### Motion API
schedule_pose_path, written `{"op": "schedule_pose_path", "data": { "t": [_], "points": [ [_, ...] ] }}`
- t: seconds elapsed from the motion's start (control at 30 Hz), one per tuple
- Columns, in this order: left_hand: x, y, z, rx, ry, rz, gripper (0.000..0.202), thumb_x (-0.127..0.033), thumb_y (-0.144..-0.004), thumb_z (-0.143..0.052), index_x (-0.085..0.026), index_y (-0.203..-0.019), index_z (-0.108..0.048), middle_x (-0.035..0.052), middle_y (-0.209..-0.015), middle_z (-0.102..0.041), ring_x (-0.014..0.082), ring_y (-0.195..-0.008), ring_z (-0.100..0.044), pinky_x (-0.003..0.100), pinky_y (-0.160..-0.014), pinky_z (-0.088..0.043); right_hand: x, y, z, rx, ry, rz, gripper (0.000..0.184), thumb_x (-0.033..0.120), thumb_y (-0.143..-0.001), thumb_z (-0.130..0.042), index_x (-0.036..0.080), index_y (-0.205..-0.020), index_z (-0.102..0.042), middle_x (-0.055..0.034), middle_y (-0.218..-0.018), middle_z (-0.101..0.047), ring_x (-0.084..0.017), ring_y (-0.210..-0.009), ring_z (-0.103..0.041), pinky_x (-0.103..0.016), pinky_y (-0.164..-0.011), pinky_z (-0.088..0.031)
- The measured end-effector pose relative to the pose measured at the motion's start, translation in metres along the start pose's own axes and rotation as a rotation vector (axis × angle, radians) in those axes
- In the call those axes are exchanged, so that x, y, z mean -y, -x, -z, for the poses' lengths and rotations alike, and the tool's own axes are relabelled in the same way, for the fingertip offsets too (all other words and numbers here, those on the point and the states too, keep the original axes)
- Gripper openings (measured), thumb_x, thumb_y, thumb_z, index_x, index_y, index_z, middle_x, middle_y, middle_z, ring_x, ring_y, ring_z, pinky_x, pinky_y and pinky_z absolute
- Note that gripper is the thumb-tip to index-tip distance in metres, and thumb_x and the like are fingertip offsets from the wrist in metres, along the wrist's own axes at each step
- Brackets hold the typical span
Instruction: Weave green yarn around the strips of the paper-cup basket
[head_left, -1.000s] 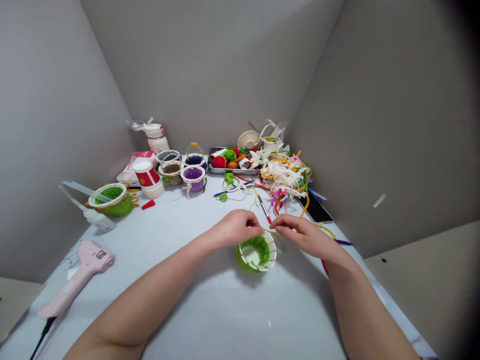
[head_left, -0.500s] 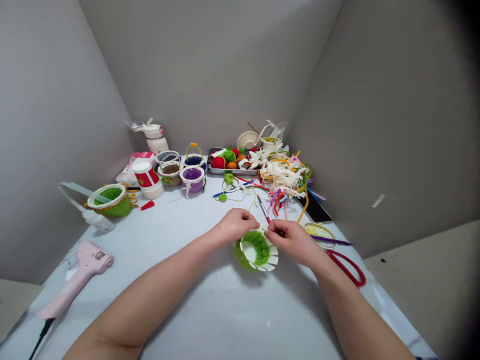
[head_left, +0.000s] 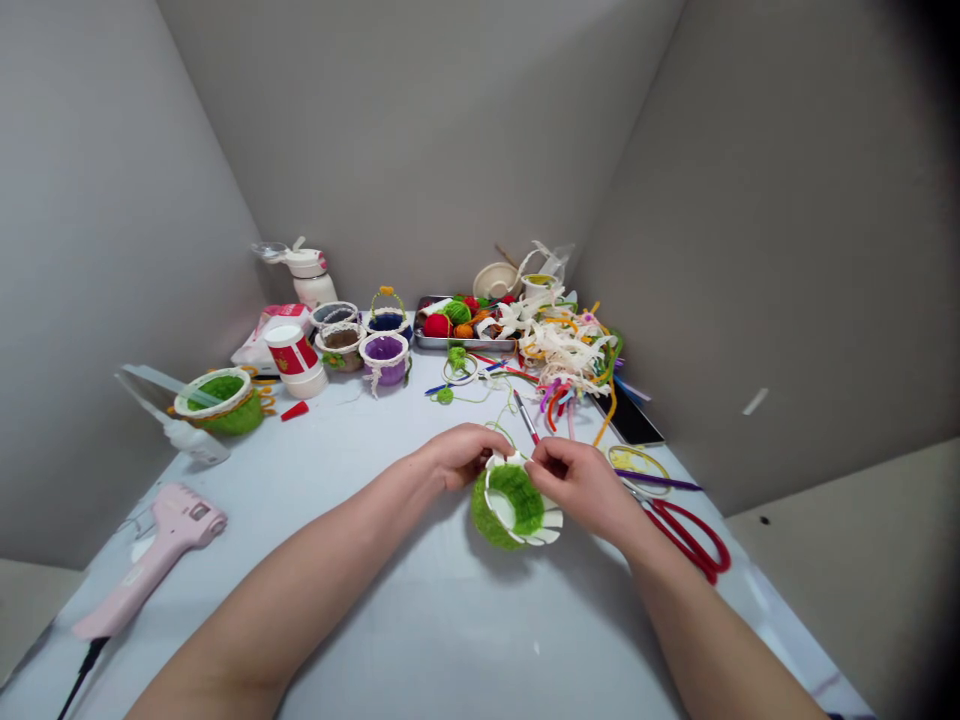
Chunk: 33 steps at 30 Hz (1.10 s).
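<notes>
A small paper cup wound with green yarn lies tilted on the white table, its slit white rim facing me. My left hand grips the cup's far left side with curled fingers. My right hand is closed at the cup's upper right rim, pinching a thin green yarn strand that runs back toward a little green yarn ball.
Red scissors lie right of my right hand. A pink glue gun rests at the left. Finished yarn baskets, a red-and-white cup, a tray of yarn balls, pipe cleaners and a phone crowd the back.
Both hands drew slightly toward me and closer together on the cup. The cup tipped so its opening faces me more. The red scissors came into sight as my right arm shifted.
</notes>
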<state>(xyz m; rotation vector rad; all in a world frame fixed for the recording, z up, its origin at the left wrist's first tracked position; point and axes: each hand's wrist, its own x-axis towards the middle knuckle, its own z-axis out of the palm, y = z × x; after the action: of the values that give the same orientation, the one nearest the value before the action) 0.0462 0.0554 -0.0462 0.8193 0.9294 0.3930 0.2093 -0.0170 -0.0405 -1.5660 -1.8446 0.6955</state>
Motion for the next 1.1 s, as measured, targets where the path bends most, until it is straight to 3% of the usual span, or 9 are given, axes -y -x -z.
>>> {"op": "schedule_pose_path", "data": {
  "t": [0.2,0.33,0.47,0.53,0.6,0.73,0.87,1.0,1.1],
  "points": [
    [-0.002,0.004,0.0,-0.046,-0.277,-0.116,0.017,-0.027,-0.061,-0.069,-0.013,-0.065,-0.059,-0.0037,-0.051,-0.053,0.0084,-0.047,-0.048,0.022,-0.049,-0.036,-0.007,-0.004,0.002,0.049,-0.06,-0.061,0.025,0.034,-0.081,-0.052,0.018,-0.061,-0.053,0.0024,-0.056,-0.048,-0.012,-0.056,-0.042,-0.023,-0.051,-0.031],
    [-0.003,0.005,0.002,-0.043,-0.402,-0.182,0.04,-0.047,-0.068,-0.068,-0.012,-0.086,-0.062,0.0001,-0.067,-0.06,0.0101,-0.059,-0.053,0.022,-0.054,-0.038,-0.021,-0.013,0.009,0.087,-0.24,-0.156,0.037,0.051,-0.084,-0.051,0.017,-0.072,-0.058,0.0027,-0.062,-0.048,-0.011,-0.057,-0.04,-0.023,-0.052,-0.031],
    [-0.01,0.01,0.012,-0.01,-0.576,-0.254,0.06,-0.064,-0.071,-0.059,-0.012,-0.1,-0.061,0.0046,-0.086,-0.063,0.0124,-0.074,-0.056,0.023,-0.062,-0.041,-0.031,-0.021,0.01,0.121,-0.402,-0.197,0.04,0.056,-0.082,-0.053,0.016,-0.078,-0.058,0.0042,-0.063,-0.047,-0.01,-0.055,-0.039,-0.022,-0.051,-0.029],
    [-0.016,0.015,0.021,0.108,-0.709,-0.317,0.063,-0.062,-0.07,-0.062,-0.015,-0.112,-0.058,0.0086,-0.107,-0.063,0.0167,-0.094,-0.057,0.025,-0.075,-0.044,-0.031,-0.023,0.007,0.154,-0.465,-0.206,0.04,0.056,-0.08,-0.056,0.017,-0.077,-0.057,0.0052,-0.061,-0.046,-0.009,-0.052,-0.037,-0.022,-0.049,-0.027],
    [-0.021,0.019,0.031,0.228,-0.819,-0.332,0.079,-0.052,-0.059,-0.076,-0.017,-0.125,-0.051,0.0129,-0.125,-0.055,0.0224,-0.112,-0.053,0.029,-0.087,-0.043,-0.03,-0.025,0.003,0.186,-0.504,-0.223,0.038,0.055,-0.078,-0.06,0.017,-0.076,-0.057,0.0059,-0.059,-0.047,-0.008,-0.05,-0.036,-0.022,-0.048,-0.026],
    [-0.026,0.019,0.046,0.36,-1.02,-0.345,0.105,-0.039,-0.045,-0.086,-0.021,-0.137,-0.039,0.0134,-0.135,-0.049,0.0276,-0.125,-0.046,0.033,-0.097,-0.039,-0.027,-0.027,-0.002,0.244,-0.487,-0.269,0.035,0.051,-0.076,-0.062,0.017,-0.075,-0.058,0.0058,-0.055,-0.049,-0.008,-0.048,-0.04,-0.021,-0.046,-0.029],
    [-0.025,0.017,0.045,0.467,-1.086,-0.369,0.099,-0.038,-0.045,-0.086,-0.022,-0.132,-0.044,0.0088,-0.127,-0.055,0.0248,-0.118,-0.051,0.029,-0.091,-0.042,-0.025,-0.027,-0.005,0.239,-0.487,-0.327,0.028,0.044,-0.076,-0.062,0.017,-0.07,-0.06,0.0061,-0.051,-0.049,-0.008,-0.045,-0.042,-0.021,-0.046,-0.032],
    [-0.025,0.021,0.038,0.489,-1.098,-0.343,0.079,-0.035,-0.05,-0.084,-0.02,-0.121,-0.052,0.0061,-0.115,-0.062,0.023,-0.106,-0.058,0.029,-0.088,-0.045,-0.019,-0.026,-0.006,0.223,-0.664,-0.413,0.021,0.036,-0.07,-0.066,0.016,-0.069,-0.059,0.0038,-0.057,-0.056,-0.009,-0.049,-0.049,-0.022,-0.048,-0.038],
    [-0.024,0.023,0.035,0.571,-1.079,-0.412,0.069,-0.033,-0.054,-0.083,-0.021,-0.116,-0.055,0.005,-0.115,-0.062,0.0238,-0.111,-0.056,0.03,-0.094,-0.043,-0.016,-0.025,-0.008,0.188,-0.783,-0.442,0.022,0.036,-0.068,-0.068,0.017,-0.07,-0.058,0.0033,-0.057,-0.057,-0.01,-0.048,-0.05,-0.022,-0.047,-0.039]
  ]
}}
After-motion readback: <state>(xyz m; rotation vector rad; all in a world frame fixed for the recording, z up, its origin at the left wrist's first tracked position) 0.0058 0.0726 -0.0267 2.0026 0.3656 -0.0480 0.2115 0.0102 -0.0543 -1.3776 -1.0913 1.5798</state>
